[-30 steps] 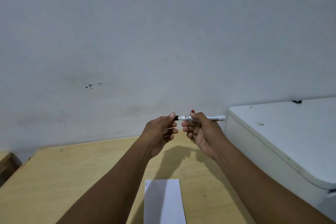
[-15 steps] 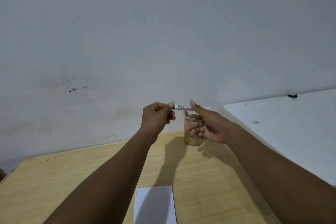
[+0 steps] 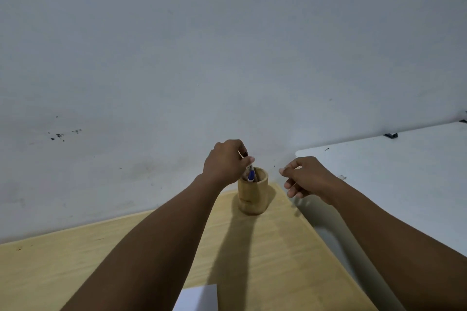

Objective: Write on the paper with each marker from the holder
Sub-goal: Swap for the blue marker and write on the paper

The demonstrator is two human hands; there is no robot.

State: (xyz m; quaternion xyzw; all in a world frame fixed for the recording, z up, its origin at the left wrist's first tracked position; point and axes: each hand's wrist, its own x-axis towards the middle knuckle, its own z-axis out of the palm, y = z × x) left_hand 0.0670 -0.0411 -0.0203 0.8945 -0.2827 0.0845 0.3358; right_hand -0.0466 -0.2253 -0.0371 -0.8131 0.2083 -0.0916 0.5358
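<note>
left hand [image 3: 225,164] now over the holder [image 3: 252,190], fingers pinched on a marker [image 3: 249,169] going into it beside a blue-capped one | right hand [image 3: 307,175] has let go, loosely curled, holding nothing | paper [image 3: 199,298] waits at tabletop's [image 3: 63,260] near edge | likely swapping markers

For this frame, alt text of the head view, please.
The left hand holds a marker over the round wooden holder, where a blue-capped marker stands, at the far edge of a pale wooden table. The right hand hovers empty beside it.
</note>
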